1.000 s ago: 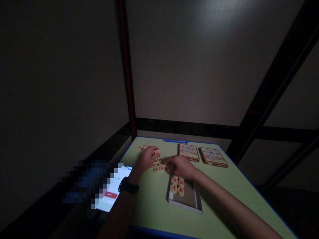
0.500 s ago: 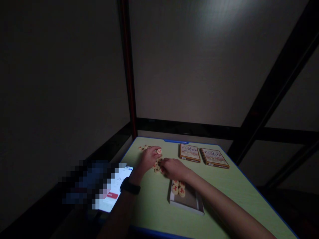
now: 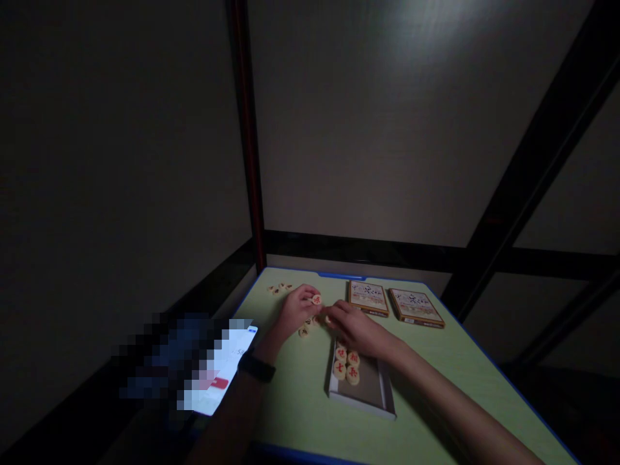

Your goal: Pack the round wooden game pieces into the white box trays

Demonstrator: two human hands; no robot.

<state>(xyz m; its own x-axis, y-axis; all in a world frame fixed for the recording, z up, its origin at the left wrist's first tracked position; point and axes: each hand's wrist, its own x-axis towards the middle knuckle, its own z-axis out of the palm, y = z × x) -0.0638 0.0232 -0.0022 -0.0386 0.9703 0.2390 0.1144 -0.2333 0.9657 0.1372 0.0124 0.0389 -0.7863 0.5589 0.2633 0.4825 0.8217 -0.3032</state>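
Note:
My left hand (image 3: 296,311) pinches a round wooden chess piece (image 3: 316,299) with a red character, lifted just above a loose heap of chess pieces (image 3: 306,328) on the green table (image 3: 426,368). My right hand (image 3: 352,329) is curled beside it, fingertips closed on another piece (image 3: 328,320) at the far end of a shallow grey box tray (image 3: 371,387). Several red-marked pieces (image 3: 347,363) lie in the tray's far end. A dark watch (image 3: 256,365) sits on my left wrist.
Two closed brown game boxes (image 3: 368,297) (image 3: 415,306) lie side by side at the table's far edge. A few stray pieces (image 3: 279,289) sit at the far left corner. A lit phone screen (image 3: 220,374) lies at the left edge. Dark frame posts surround the table.
My left hand lifted a red-marked piece from the heap and carried it right. My right hand reached into the heap, then drew back toward the tray's far end.

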